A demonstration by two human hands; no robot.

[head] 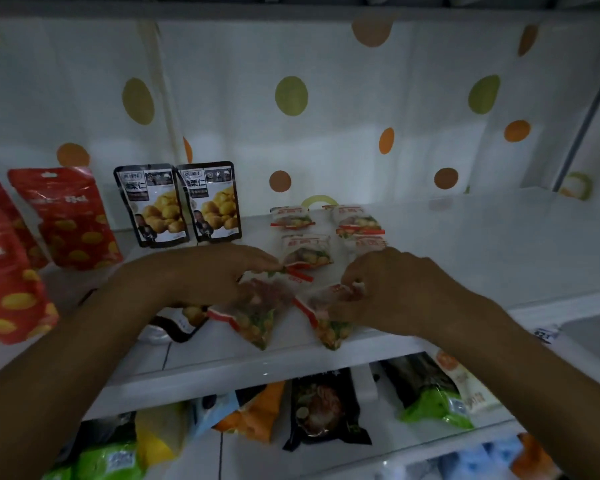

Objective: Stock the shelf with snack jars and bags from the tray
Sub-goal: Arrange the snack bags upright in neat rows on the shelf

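Bags with red bands (307, 251) number six on the white shelf (465, 244). Four lie in two rows at mid-frame, and two sit at the front edge. The left hand (222, 278) pinches the top of the left bag (257, 320), and the right hand (388, 292) curls its fingers round the right bag (331, 327). Two black pouches (151, 204) stand upper left of the hands, and a third is half hidden under the left forearm. Three red pouches (66, 220) lean at far left. Assorted packets (326, 407) fill the lower shelf.

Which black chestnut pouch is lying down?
The pouch at the shelf's front edge, partly under the left forearm; the other two pouches stand upright farther back.
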